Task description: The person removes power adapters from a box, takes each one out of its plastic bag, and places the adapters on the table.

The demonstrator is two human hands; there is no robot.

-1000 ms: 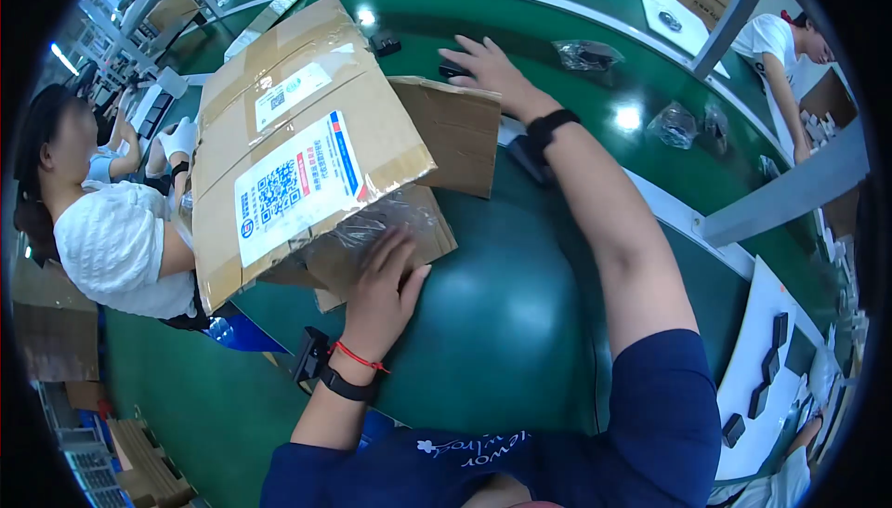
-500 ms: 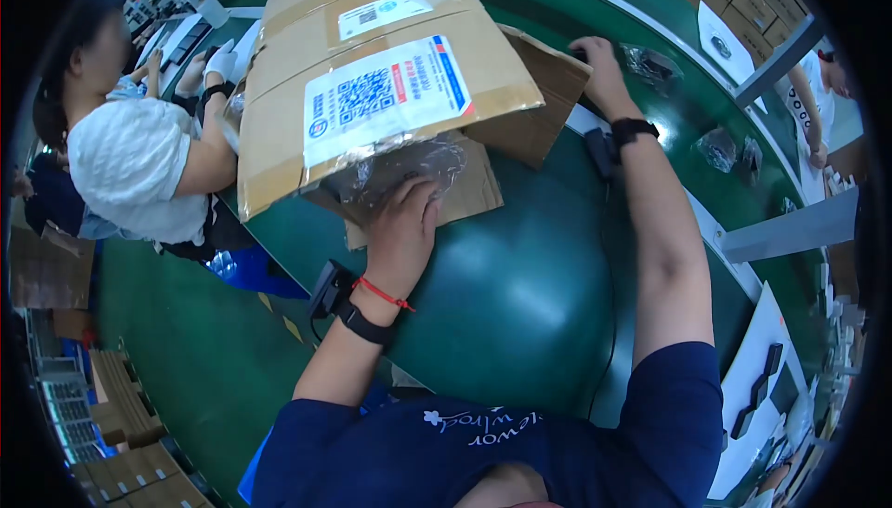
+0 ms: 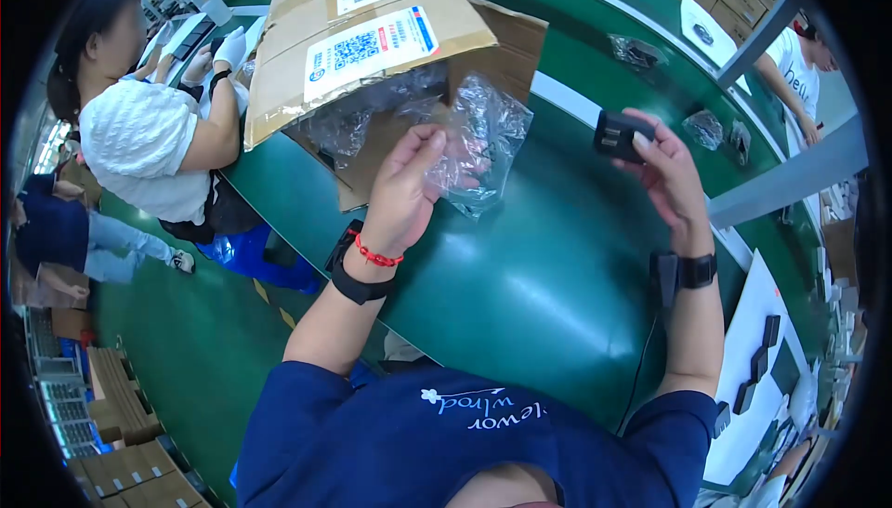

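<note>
Between the thumb and fingers of my left hand [image 3: 406, 178] is a crinkled clear plastic bag [image 3: 485, 141], held in front of the cardboard box's opening. My right hand [image 3: 671, 173], out to the right over the table, grips a small black plug adapter [image 3: 615, 134] with two metal marks like prongs on its face. The open cardboard box [image 3: 279, 90], with a white label on top, lies at the far left of the table with its mouth toward me. More clear plastic bags [image 3: 339, 131] show inside it.
A green conveyor belt [image 3: 567, 25] curves along the far side, carrying bagged items [image 3: 637, 51]. A metal post [image 3: 790, 169] stands at the right. Black parts lie on a white board [image 3: 734, 443]. Co-workers sit at left [image 3: 139, 136] and far right [image 3: 799, 62].
My left hand has drawn a clear bag out of the box mouth. The right hand has left the box's side flap and now holds the black adapter nearer me. The box has shifted slightly left.
</note>
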